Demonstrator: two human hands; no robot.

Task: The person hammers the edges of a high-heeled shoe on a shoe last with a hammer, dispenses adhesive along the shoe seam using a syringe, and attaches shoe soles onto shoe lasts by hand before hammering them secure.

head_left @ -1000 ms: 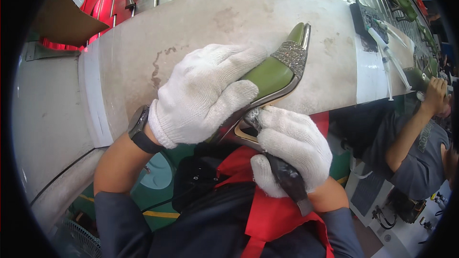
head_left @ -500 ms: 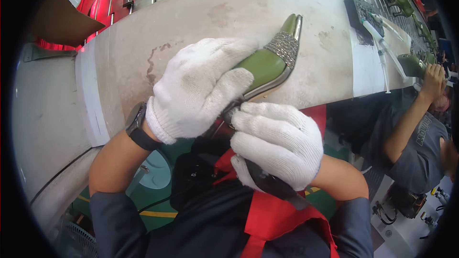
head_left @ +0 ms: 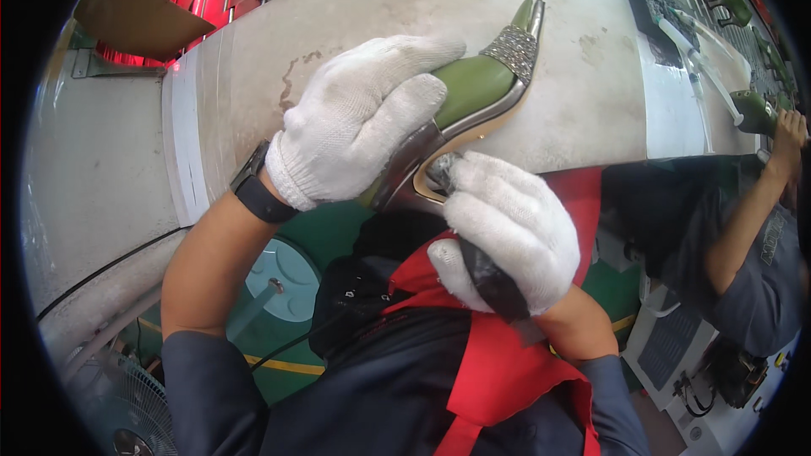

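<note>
Pale, stained worktop (head_left: 583, 67) stretches across my remote view, and over its near edge I see the green shoe (head_left: 475, 89), toe pointing away; the gloved left hand (head_left: 359, 122) clasps it, fingers pressed together, while the gloved right hand (head_left: 515, 224) curls its fingers round a dark tool (head_left: 494, 283) beside the shoe's arch

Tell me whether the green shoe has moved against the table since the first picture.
Yes, slightly: the green shoe has shifted away from the person and now reaches closer to the far edge of the table.
</note>
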